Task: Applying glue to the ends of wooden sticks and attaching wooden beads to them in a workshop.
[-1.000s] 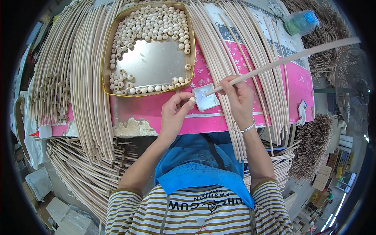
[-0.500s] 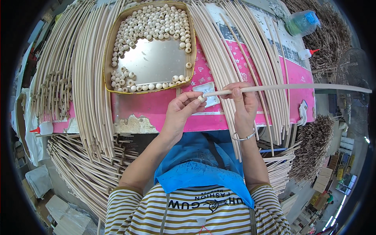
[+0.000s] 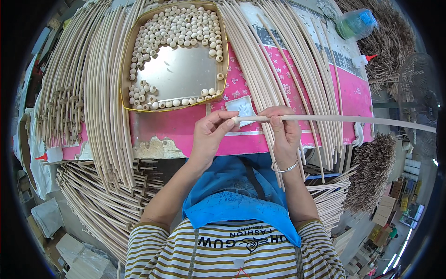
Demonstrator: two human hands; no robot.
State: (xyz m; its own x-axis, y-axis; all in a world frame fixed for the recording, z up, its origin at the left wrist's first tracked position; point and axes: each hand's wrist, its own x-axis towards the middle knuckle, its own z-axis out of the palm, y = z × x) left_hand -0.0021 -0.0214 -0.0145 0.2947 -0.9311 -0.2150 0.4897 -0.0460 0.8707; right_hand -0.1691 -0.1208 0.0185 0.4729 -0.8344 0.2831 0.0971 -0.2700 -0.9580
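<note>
Between the thumb and fingers of my left hand (image 3: 211,132) is a small wooden bead (image 3: 235,120). My right hand (image 3: 283,130) grips a long pale wooden stick (image 3: 344,118) close to its left end, and the stick stretches far out to the right. The stick's end meets the bead at my left fingertips; how deep it sits in the bead is hidden. Below my hands lies a small white sheet with a wet-looking patch (image 3: 242,108). Beyond my left hand stands a shallow tray (image 3: 123,88) with a yellow rim, holding many loose wooden beads (image 3: 181,28).
Bundles of wooden sticks (image 3: 104,93) lie left of the tray, and more sticks (image 3: 260,69) lie on the right. Red-tipped glue bottles (image 3: 360,61) stand at both sides. A green-blue plastic jug (image 3: 357,24) is at the far right, a fan (image 3: 420,93) beyond the table's right edge.
The stick's left end has come down and left against the bead, with my right hand shifting slightly left. The stick now slopes down toward the right.
</note>
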